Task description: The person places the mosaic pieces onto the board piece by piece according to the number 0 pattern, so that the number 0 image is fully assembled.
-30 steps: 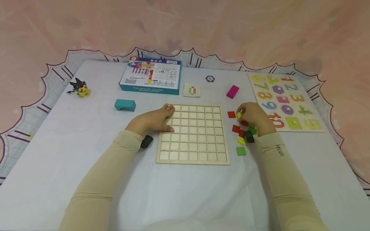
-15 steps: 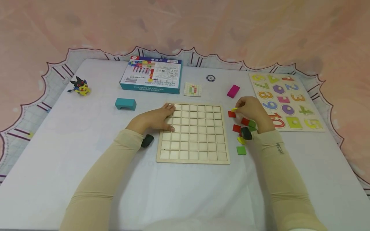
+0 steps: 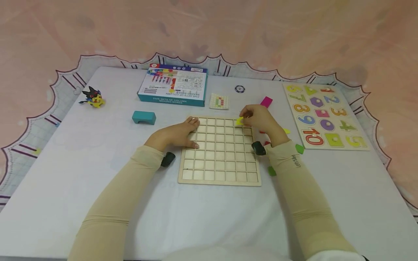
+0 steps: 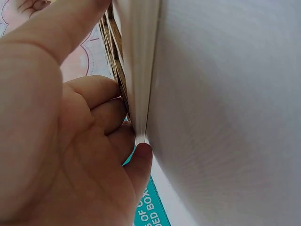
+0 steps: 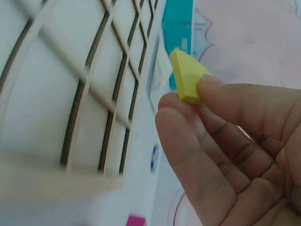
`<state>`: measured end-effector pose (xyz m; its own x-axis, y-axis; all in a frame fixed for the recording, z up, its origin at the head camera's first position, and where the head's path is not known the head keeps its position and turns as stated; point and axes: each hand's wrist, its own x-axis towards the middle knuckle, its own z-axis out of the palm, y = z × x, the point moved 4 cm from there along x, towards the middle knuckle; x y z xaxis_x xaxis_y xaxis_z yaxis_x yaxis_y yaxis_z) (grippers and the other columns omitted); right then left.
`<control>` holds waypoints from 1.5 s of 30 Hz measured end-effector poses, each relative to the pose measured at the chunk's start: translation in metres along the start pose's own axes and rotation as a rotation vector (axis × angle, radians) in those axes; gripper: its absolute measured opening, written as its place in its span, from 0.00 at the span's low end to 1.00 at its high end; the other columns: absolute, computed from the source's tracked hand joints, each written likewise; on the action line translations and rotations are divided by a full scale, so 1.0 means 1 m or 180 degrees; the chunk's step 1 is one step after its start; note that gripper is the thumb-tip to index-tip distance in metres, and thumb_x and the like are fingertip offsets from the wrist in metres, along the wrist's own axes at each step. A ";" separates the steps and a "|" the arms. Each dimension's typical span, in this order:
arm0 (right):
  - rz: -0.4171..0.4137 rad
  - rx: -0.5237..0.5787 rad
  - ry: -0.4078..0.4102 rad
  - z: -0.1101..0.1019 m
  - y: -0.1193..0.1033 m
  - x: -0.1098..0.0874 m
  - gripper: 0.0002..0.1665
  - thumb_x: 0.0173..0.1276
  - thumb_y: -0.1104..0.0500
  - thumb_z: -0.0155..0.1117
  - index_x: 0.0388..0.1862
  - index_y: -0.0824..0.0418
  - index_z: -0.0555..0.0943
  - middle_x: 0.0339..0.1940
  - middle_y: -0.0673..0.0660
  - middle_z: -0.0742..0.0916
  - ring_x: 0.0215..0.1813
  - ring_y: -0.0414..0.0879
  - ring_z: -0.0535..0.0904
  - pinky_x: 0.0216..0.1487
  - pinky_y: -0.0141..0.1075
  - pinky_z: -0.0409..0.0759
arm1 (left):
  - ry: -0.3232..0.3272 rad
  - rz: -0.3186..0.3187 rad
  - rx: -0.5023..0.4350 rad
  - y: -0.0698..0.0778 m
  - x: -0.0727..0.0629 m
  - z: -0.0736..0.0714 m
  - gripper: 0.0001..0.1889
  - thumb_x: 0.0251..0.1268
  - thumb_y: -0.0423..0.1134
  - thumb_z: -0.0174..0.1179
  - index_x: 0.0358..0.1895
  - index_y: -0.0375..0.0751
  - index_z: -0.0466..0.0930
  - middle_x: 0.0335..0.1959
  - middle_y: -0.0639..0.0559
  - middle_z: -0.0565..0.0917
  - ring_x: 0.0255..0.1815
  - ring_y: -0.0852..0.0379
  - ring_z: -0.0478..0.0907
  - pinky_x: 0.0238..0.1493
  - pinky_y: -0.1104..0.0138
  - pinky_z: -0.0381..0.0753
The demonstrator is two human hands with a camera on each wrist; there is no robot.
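A wooden grid board (image 3: 220,166) lies in the middle of the table. My left hand (image 3: 177,135) rests on its left edge, fingers spread; in the left wrist view the fingers (image 4: 109,113) touch the board's side. Between thumb and fingers, my right hand (image 3: 262,119) pinches a yellow quarter-circle tile (image 5: 188,80), held over the board's far right corner. Red tiles and green tiles (image 3: 299,148) lie right of the board, partly hidden by the right hand and wrist. Another yellow tile (image 3: 286,131) shows just beyond that wrist.
Behind the board are a bead box (image 3: 173,87), a small pattern card (image 3: 219,101), a poker chip (image 3: 240,88) and a magenta block (image 3: 266,102). A teal block (image 3: 144,117) and a toy figure (image 3: 93,98) stand left. A number puzzle board (image 3: 326,119) lies right.
My right hand has lifted the yellow tile from the loose pieces and carried it left, over the grid board's far right corner. My left hand has stayed on the board's edge.
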<state>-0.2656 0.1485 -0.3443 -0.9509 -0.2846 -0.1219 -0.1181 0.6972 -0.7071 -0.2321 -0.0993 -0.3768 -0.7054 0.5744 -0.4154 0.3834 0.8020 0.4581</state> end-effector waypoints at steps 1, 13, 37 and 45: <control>0.0013 0.0091 -0.0035 0.003 -0.002 0.002 0.08 0.60 0.67 0.61 0.39 0.67 0.79 0.35 0.59 0.81 0.35 0.46 0.77 0.36 0.31 0.77 | 0.0004 0.0006 0.0000 0.000 0.000 0.000 0.50 0.59 0.52 0.60 0.72 0.35 0.37 0.75 0.45 0.35 0.75 0.48 0.26 0.73 0.55 0.37; 0.0293 0.0856 -0.0481 0.049 -0.021 0.019 0.07 0.60 0.70 0.59 0.39 0.70 0.78 0.33 0.57 0.78 0.28 0.42 0.80 0.35 0.33 0.83 | 0.0026 0.0016 0.0022 -0.001 -0.001 -0.001 0.49 0.59 0.51 0.60 0.72 0.34 0.38 0.75 0.43 0.35 0.74 0.47 0.26 0.73 0.54 0.37; 0.0420 -0.0007 -0.0572 0.073 -0.042 0.028 0.06 0.62 0.62 0.63 0.34 0.65 0.81 0.30 0.55 0.83 0.29 0.41 0.79 0.32 0.29 0.78 | -0.0004 0.0001 0.0054 0.000 0.000 0.000 0.49 0.59 0.52 0.59 0.72 0.34 0.38 0.75 0.43 0.36 0.74 0.47 0.27 0.73 0.54 0.37; 0.0338 -0.0359 -0.0551 0.075 -0.045 0.032 0.06 0.61 0.61 0.63 0.35 0.63 0.82 0.34 0.55 0.84 0.33 0.43 0.75 0.35 0.31 0.74 | -0.0010 -0.0007 0.0049 0.000 0.001 -0.001 0.49 0.59 0.52 0.59 0.72 0.34 0.37 0.75 0.44 0.35 0.74 0.48 0.26 0.73 0.55 0.38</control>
<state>-0.2691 0.0592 -0.3688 -0.8975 -0.3075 -0.3162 -0.0603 0.7957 -0.6027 -0.2330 -0.0992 -0.3768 -0.7044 0.5732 -0.4187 0.3911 0.8056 0.4450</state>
